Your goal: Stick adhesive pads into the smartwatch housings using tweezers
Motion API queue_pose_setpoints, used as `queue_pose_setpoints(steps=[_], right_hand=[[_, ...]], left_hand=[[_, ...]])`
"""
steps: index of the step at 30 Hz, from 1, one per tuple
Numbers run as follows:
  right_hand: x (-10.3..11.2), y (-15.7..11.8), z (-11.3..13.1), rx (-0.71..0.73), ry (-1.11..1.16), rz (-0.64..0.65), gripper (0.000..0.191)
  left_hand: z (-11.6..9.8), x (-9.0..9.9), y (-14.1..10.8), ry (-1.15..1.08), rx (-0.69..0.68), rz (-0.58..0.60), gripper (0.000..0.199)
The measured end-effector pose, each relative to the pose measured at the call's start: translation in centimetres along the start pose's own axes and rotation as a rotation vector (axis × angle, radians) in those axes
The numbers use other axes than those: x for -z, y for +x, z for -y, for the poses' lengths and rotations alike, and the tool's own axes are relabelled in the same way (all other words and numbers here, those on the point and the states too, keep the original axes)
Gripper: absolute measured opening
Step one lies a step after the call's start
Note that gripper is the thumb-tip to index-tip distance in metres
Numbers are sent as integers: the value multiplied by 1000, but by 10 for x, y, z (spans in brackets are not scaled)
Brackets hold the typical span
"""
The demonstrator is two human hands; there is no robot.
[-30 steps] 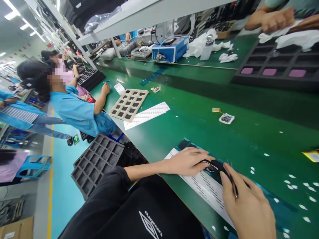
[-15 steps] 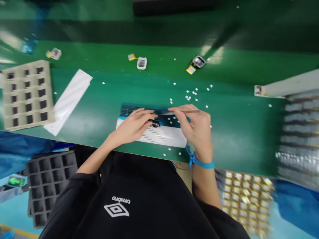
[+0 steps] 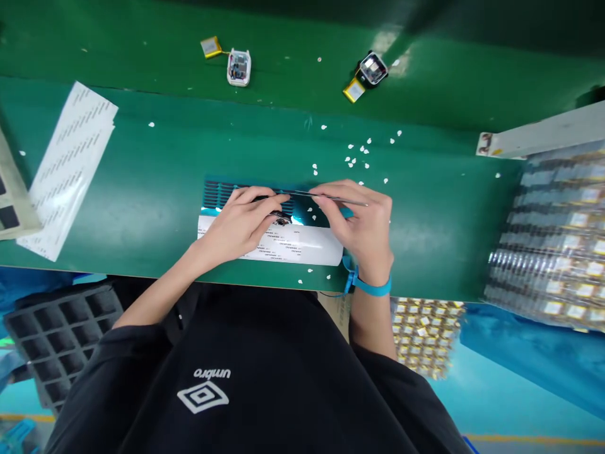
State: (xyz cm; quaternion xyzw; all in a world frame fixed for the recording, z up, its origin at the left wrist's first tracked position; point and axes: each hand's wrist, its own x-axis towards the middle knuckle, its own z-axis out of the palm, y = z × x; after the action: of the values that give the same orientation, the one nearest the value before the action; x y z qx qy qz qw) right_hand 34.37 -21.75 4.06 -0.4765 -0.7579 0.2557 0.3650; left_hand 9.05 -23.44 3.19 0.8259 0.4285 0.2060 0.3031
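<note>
My right hand (image 3: 359, 217) pinches thin metal tweezers (image 3: 347, 201), their tips pointing left over a dark sheet of strips (image 3: 220, 192). Curled beside those tips, my left hand (image 3: 243, 221) holds a small black device (image 3: 282, 218), mostly hidden by its fingers. Under the device and the left hand lies a white printed sheet (image 3: 316, 246), along the near side of the dark sheet. Small white bits (image 3: 350, 161) are scattered around and beyond my right hand. A blue strap (image 3: 373, 288) circles my right wrist.
Behind are a white watch case (image 3: 239, 68) and a black one (image 3: 373, 68), each with a battery. White label sheets (image 3: 70, 170) and a beige tray (image 3: 14, 208) lie left. Stacked clear trays (image 3: 548, 246) stand right, near a white bar (image 3: 543, 133). A grey tray (image 3: 61, 340) sits below the table edge.
The whole view has shifted, so the table items appear lower left or higher than before. The tweezers' tips now sit closer to my left fingertips; both hands keep their hold.
</note>
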Motion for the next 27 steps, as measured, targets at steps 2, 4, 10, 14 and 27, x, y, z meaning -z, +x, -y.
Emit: queue_pose_setpoints(steps=[2, 4, 10, 14, 27], right_hand=[[-1, 2, -1, 14, -1, 37, 18], [-4, 3, -5, 74, -2, 76, 19], [-16, 2, -23, 154, -91, 35, 22], [-8, 7, -23, 107, -111, -156, 25], [-19, -34, 31, 292, -102, -560, 29]], left_hand=[[-1, -3, 1, -6, 16, -26, 33], [-1, -5, 2, -3, 20, -50, 30], [2, -10, 5, 21, 46, -61, 30], [8, -11, 7, 38, 59, -76, 30], [-15, -5, 3, -1164, 466, -597, 12]])
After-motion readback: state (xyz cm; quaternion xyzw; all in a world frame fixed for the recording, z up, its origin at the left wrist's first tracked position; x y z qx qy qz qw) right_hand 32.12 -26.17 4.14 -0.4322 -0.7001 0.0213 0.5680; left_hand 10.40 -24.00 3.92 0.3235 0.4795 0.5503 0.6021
